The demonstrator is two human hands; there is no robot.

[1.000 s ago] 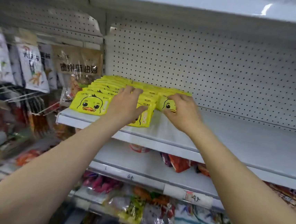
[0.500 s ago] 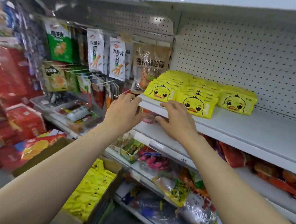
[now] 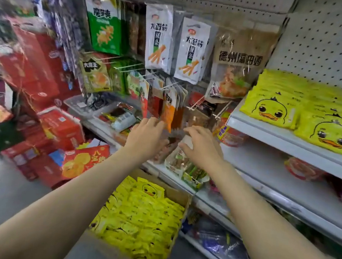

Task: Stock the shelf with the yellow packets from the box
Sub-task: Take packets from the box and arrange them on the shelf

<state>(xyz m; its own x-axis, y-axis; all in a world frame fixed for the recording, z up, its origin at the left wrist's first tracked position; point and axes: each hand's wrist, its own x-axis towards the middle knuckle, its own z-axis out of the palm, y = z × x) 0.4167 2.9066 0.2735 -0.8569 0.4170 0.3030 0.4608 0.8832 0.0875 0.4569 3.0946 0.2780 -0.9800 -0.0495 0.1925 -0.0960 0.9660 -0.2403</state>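
Both hands point(image 3: 173, 142) empty | box point(image 3: 184, 197) partly hidden | shelf point(image 3: 290, 138) cut off

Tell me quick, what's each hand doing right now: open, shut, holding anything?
Left hand: open, fingers relaxed, holding nothing.
Right hand: open, fingers loosely spread, holding nothing.

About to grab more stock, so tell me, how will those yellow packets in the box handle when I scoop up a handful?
The yellow packets look like thin, soft pouches, so probably light and floppy. They lie loose and jumbled in the box, so a handful may slide apart.
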